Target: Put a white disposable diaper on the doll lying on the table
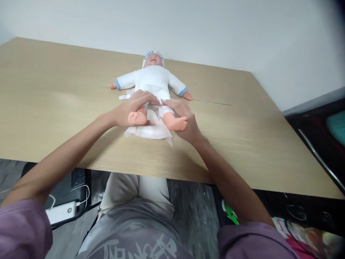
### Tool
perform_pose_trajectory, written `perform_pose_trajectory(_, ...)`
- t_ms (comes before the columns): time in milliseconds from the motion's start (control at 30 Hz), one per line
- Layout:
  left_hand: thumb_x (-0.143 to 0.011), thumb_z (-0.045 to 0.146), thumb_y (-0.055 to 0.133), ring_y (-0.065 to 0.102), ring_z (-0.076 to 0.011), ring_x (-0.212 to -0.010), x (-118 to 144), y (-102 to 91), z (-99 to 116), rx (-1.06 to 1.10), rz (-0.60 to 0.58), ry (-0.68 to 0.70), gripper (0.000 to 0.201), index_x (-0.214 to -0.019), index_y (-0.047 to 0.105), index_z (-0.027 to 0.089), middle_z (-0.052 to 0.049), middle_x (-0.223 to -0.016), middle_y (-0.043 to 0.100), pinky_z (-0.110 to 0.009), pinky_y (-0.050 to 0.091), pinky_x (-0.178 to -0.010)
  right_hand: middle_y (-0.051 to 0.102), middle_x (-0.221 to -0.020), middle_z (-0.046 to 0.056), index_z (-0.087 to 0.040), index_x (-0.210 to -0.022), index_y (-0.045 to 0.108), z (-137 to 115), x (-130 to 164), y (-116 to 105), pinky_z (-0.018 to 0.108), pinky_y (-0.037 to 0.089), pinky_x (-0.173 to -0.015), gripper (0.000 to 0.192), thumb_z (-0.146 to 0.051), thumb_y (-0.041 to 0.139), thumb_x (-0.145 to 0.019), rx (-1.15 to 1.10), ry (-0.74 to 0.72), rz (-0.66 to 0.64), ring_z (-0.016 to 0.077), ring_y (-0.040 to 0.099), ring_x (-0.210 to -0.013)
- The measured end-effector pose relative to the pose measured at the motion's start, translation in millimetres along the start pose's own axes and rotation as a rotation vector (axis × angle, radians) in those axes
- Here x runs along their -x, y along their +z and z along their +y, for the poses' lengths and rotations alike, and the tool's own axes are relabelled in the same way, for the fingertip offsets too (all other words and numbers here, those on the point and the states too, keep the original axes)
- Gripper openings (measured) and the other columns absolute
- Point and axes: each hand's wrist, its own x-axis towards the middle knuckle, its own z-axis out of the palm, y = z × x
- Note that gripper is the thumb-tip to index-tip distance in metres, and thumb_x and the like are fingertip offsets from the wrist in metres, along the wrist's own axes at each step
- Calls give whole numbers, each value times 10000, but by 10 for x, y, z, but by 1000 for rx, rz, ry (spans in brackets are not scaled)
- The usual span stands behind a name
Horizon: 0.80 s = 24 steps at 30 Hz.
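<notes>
A baby doll point(154, 77) lies on its back on the wooden table, its feet toward me. It wears a white top with blue cuffs and a white printed cap. A white diaper point(151, 133) is spread beneath its hips and legs, with the rear part reaching toward me. My left hand point(129, 108) curls around the doll's leg on the left, fingers over the thigh. On the other side, my right hand point(187, 113) wraps the other leg, its fingertips near the doll's lap. The fingertips of both hands come close together; what lies under them is partly hidden.
The table point(229, 144) ends in front of my lap, with a pale wall point(202, 32) behind it. A white power bank point(61, 212) with a cable rests on a black surface below left. At the right stands a dark object point(318, 136) with a metal bar.
</notes>
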Motion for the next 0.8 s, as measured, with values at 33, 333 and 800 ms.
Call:
perform_pose_trajectory(33, -989, 591, 874, 698, -347, -1327, 112, -58, -40, -38, -41, -25, 570, -1431, 743, 256, -124, -1426, 792, -532, 528, -1187, 723, -1577, 120, -291, -1589, 692, 41, 61, -49, 587, 573, -1298, 471, -299, 551, -1139, 16, -35, -23, 346, 689, -1506)
perform_pose_trajectory(333, -892, 177, 773, 555, -396, -1610, 743, -159, -499, -63, -220, -30, 657, -1524, 790, 359, -87, -1617, 759, -627, 401, -1363, 778, -1559, 78, -367, -1412, 838, 305, 393, -112, 664, 513, -1365, 519, -189, 508, -1054, 160, 18, -255, 352, 683, -1565)
perform_pose_trajectory(800, -964, 727, 836, 523, -481, -1560, 676, 42, -93, -160, -203, -192, 644, -1393, 802, 249, -144, -1526, 771, -617, 409, -1318, 682, -1597, 216, -276, -1584, 743, -222, 361, -125, 742, 539, -1299, 641, -623, 803, -1048, 224, 71, -340, 488, 636, -1541)
